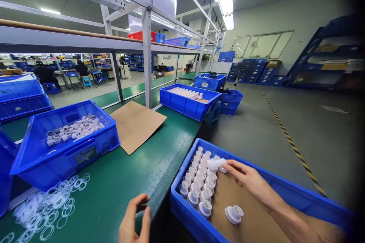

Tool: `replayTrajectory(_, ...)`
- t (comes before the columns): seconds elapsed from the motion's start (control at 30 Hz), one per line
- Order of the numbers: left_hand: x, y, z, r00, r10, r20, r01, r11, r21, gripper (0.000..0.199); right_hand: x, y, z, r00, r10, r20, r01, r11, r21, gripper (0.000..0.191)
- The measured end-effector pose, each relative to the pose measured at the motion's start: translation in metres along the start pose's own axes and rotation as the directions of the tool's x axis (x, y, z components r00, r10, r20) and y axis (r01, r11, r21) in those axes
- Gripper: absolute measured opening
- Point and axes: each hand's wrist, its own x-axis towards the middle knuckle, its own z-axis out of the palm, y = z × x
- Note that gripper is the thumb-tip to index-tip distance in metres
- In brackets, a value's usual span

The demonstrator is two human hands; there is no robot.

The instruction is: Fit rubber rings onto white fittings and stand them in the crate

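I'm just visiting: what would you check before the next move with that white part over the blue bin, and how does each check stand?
1. Right hand grips the white fitting: ok.
2. Fitting is above the near blue bin: ok.
3. Rows of fittings stand upright: ok.
4. One fitting lies apart on the cardboard liner: not ok.
5. Left hand holds something: cannot tell.
6. Clear rings are within reach on the green table: ok.

Cardboard sheet (137,124) lies beside clear rings (48,209).
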Motion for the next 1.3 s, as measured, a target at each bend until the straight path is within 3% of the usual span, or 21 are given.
replayTrajectory(0.1, -0.001, 0.026, 0.022, 0.978, 0.166, 0.123, -0.156, 0.983, -0.092, 0.036, -0.031, -0.057, 0.021, 0.987, 0.102, 0.126, -0.146, 0.894, 0.424, 0.052)
replayTrajectory(0.2, -0.002, 0.046, 0.038, 0.925, 0.338, 0.171, -0.311, 0.935, -0.169, 0.053, -0.058, -0.097, 0.047, 0.961, 0.098, 0.260, -0.237, 0.777, 0.584, 0.051)
replayTrajectory(0.27, -0.003, 0.054, 0.040, 0.895, 0.416, 0.160, -0.384, 0.902, -0.198, 0.053, -0.070, -0.108, 0.062, 0.940, 0.064, 0.335, -0.272, 0.735, 0.621, 0.048)
replayTrajectory(0.47, -0.003, 0.060, 0.024, 0.883, 0.452, 0.128, -0.417, 0.879, -0.229, 0.038, -0.081, -0.106, 0.085, 0.904, 0.002, 0.427, -0.303, 0.707, 0.639, 0.044)
replayTrajectory(0.93, -0.004, 0.068, 0.017, 0.847, 0.513, 0.139, -0.474, 0.847, -0.239, 0.040, -0.088, -0.106, 0.081, 0.894, -0.069, 0.443, -0.250, 0.744, 0.620, 0.042)
replayTrajectory(1.03, -0.009, 0.057, 0.019, 0.858, 0.490, 0.150, -0.463, 0.867, -0.186, 0.048, -0.067, -0.091, 0.053, 0.950, -0.061, 0.305, -0.109, 0.854, 0.509, 0.042)
replayTrajectory(1.13, -0.013, 0.036, 0.017, 0.909, 0.400, 0.118, -0.394, 0.916, -0.073, 0.047, -0.042, -0.050, 0.011, 0.996, -0.080, 0.042, 0.073, 0.989, 0.130, 0.041)
replayTrajectory(1.2, -0.014, 0.021, 0.015, 0.949, 0.302, 0.087, -0.303, 0.953, -0.005, 0.038, -0.034, -0.013, -0.011, 0.993, -0.071, -0.089, 0.050, 0.974, -0.222, 0.042)
replayTrajectory(1.3, -0.013, 0.006, 0.012, 0.981, 0.187, 0.051, -0.189, 0.981, 0.033, 0.034, -0.038, 0.035, -0.017, 0.998, -0.025, -0.053, -0.007, 0.847, -0.531, 0.041)
